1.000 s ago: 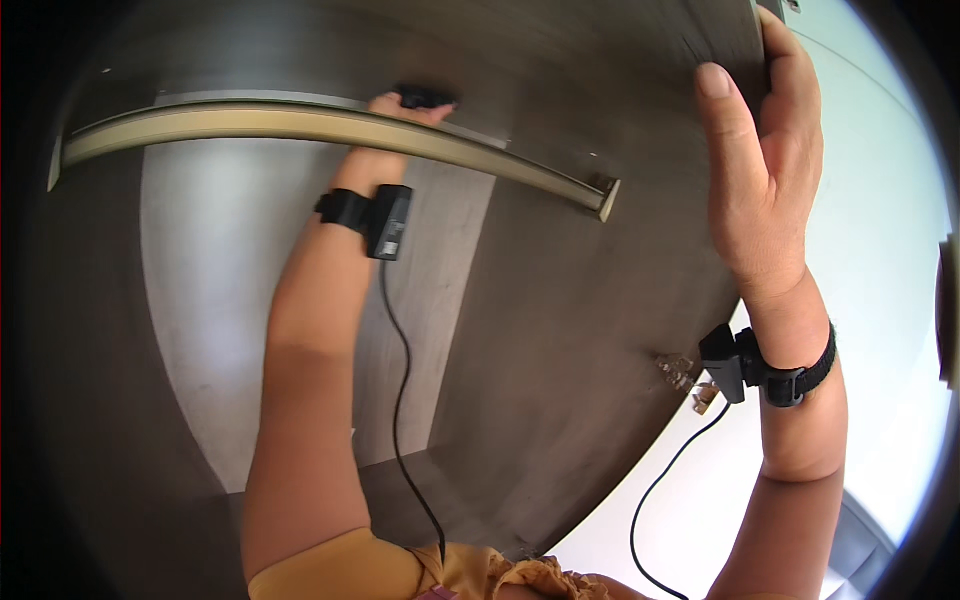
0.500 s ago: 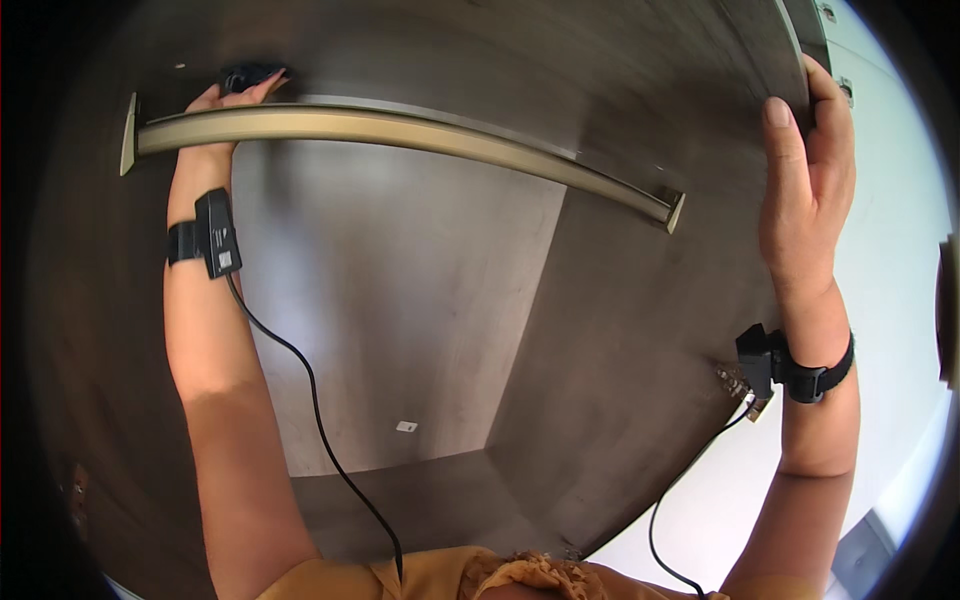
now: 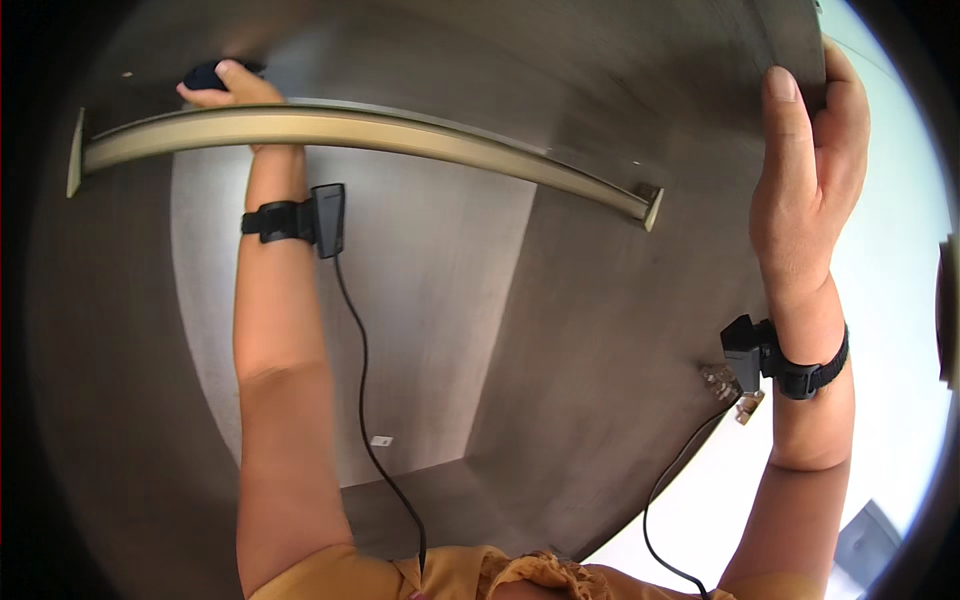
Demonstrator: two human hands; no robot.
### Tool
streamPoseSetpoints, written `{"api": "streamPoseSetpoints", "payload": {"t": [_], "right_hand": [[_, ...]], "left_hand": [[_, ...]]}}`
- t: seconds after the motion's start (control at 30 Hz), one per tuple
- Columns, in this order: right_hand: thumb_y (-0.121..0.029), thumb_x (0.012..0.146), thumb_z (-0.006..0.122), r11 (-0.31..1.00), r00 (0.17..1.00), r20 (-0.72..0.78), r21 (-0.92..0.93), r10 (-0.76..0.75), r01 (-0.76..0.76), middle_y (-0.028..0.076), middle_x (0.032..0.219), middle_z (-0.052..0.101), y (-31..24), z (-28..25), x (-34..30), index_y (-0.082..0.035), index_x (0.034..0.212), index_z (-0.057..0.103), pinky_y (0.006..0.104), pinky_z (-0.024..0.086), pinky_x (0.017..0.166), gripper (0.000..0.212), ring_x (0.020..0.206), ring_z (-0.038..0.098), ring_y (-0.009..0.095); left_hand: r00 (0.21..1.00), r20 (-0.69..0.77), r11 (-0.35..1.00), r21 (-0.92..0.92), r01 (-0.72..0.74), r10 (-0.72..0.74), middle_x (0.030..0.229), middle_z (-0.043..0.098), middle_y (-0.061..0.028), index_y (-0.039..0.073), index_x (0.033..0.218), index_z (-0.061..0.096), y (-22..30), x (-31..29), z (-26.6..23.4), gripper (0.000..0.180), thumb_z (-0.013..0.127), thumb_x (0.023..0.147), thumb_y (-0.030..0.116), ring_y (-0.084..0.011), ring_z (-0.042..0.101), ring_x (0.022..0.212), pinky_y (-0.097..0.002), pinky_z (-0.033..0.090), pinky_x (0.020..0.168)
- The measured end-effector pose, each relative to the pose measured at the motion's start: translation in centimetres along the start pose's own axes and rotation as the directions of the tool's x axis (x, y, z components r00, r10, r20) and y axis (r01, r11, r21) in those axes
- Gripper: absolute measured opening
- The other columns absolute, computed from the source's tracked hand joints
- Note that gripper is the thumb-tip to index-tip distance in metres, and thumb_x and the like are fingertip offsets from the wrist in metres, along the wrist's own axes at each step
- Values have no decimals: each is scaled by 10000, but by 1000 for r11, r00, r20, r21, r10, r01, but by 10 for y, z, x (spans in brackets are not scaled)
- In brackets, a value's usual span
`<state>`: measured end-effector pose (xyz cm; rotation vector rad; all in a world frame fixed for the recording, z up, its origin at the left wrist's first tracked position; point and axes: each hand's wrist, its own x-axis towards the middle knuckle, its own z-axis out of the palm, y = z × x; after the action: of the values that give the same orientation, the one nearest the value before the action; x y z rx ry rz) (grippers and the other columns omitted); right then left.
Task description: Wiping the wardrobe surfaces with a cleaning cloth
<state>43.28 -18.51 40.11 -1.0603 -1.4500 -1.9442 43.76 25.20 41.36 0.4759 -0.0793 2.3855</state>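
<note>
The fingers of your left hand curl around a dark bundle against the wood-grain panel, beyond the gold rail, while your right hand clasps that panel's edge, thumb in front, fingers wrapped behind.

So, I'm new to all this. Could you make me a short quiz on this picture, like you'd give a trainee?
1. Multiple choice: what does the left hand hold?
A) a white cup
B) a dark item
C) a yellow bottle

2. True or false: from this camera, the gold-toned rail crosses in front of the left arm.

3. Fill in the blank: the right hand has its thumb on the face of a dark panel, holding it by its ____.

Key: 1. B; 2. True; 3. edge.
</note>
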Motion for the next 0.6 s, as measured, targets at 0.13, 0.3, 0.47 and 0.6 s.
{"api": "streamPoseSetpoints", "payload": {"t": [0.13, 0.3, 0.47, 0.6], "right_hand": [[-162, 974, 579, 996, 997, 68, -73, -37, 42, 55, 1014, 593, 2, -9, 1, 34, 1300, 502, 231, 427, 804, 388, 874, 539, 115], [-219, 976, 520, 969, 993, -116, 246, -3, 32, 105, 1167, 534, 3, 15, -2, 72, 1362, 384, 281, 379, 927, 502, 1018, 497, 157], [-223, 977, 518, 984, 992, -50, 130, -119, 124, 110, 1177, 531, 8, -7, -11, 73, 1365, 381, 285, 375, 936, 507, 1032, 494, 163], [-227, 977, 516, 983, 984, 10, 48, -178, 177, 114, 1185, 528, 12, -19, -14, 73, 1367, 378, 289, 373, 943, 511, 1043, 492, 168]], "left_hand": [[998, -12, 981, -185, 52, -55, 1411, 364, -266, -11, 1505, 190, -1, -79, 32, 678, 450, 933, 245, -332, 490, 1179, -406, 420, 1013], [998, -27, 980, -191, 55, -61, 1457, 328, -285, -47, 1502, 180, -7, -196, 67, 694, 454, 948, 270, -370, 427, 1274, -421, 344, 1091], [955, 279, 977, -156, 146, -98, 1531, 194, -341, -69, 1514, 112, 13, -320, 80, 689, 475, 975, 159, -452, 255, 1414, -481, 218, 1167], [818, 572, 996, -92, -8, 59, 1546, 139, -348, -1, 1539, 75, 3, -412, 89, 740, 511, 964, 161, -516, 191, 1416, -510, 211, 1165]]}}
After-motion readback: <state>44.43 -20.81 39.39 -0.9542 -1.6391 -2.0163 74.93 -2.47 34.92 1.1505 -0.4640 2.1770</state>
